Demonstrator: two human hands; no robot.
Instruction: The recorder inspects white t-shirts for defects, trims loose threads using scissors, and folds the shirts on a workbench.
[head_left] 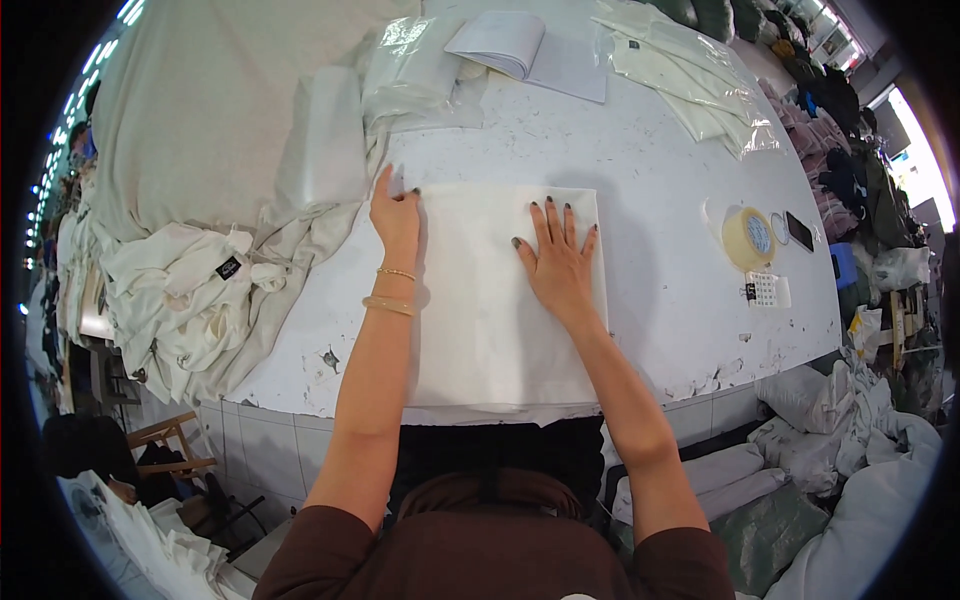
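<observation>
A flat white rectangular sheet [478, 300], paper or smooth cloth I cannot tell, lies squarely in front of me on the white table. Uneven pale layers show along its near edge. My right hand [560, 258] rests flat on its far right part, fingers spread. At the far left corner is my left hand [396, 212], index finger stretched away from me and thumb pointing across to the corner. Its other fingers are mostly hidden; no held thing shows in it.
Cream garments [180, 290] pile up on the left beside clear plastic bags [335, 135]. An open notebook [510, 45] and bagged white garments [695, 75] lie at the back. To the right are a tape roll [748, 240], a phone [799, 231] and clipped labels [766, 290].
</observation>
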